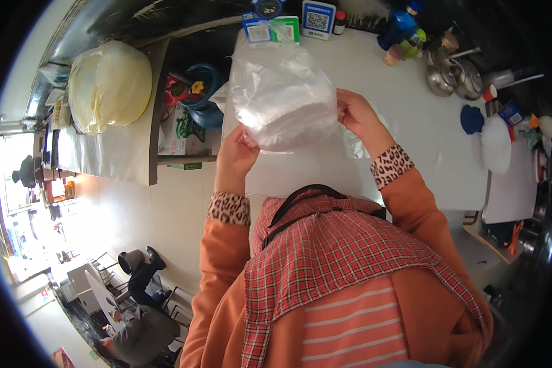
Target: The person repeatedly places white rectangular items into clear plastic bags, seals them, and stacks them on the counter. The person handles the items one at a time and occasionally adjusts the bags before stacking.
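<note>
A clear plastic bag (283, 92) spreads over the left part of a white tabletop (423, 152), its film wrinkled and shiny. Whitish, layered material shows dimly through it; I cannot tell what it is. My left hand (239, 154) pinches the bag's near left corner. On the opposite side, my right hand (355, 110) grips its right edge between thumb and fingers. Another flat piece of clear film (356, 142) lies on the table below my right wrist.
Payment code stands (318, 20) line the table's back edge. Bottles (398, 32) and steel kettles (441, 80) stand at the back right. A large yellowish bag (110, 87) sits on the left counter, with a blue gas cylinder (204, 110) beside it. A person (142, 331) sits lower left.
</note>
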A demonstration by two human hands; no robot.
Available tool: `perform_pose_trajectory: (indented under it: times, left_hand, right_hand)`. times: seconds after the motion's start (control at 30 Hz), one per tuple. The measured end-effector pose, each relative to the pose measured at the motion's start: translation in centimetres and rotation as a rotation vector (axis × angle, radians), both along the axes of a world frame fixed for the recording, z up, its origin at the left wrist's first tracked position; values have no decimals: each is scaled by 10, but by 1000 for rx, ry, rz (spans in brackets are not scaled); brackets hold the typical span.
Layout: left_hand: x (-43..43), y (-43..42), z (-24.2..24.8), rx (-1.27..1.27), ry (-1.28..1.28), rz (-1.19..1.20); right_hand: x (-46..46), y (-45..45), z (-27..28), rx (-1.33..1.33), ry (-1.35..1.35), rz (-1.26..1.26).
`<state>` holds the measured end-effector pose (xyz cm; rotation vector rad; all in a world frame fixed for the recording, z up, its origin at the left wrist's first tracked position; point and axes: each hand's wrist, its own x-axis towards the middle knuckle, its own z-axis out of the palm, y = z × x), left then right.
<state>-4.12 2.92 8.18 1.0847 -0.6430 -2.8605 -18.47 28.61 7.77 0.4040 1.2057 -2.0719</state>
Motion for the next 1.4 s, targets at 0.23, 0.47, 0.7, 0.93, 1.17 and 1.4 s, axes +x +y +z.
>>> perform_pose_trajectory:
  times: [0.23, 0.47, 0.7, 0.93, 1.17, 1.4]
  left_hand:
    - [22, 28, -18, -320, 62, -43]
    - [6, 38, -80, -484, -17, 183]
    - [-4, 11, -34, -627, 153, 3]
    - [2, 34, -89, -449, 58, 170]
    - [16, 28, -131, -478, -79, 239]
    - [16, 24, -90, -769, -268, 338]
  right_hand:
    - [39, 1, -23, 392, 496, -74]
    - [22, -8, -62, 737, 952, 54]
    - [-2, -11, -20, 337, 296, -148]
    - [-3, -46, -63, 749, 826, -1]
    - [-9, -60, -97, 1135, 839, 191]
    - [7, 13, -81, 1171, 1040, -235]
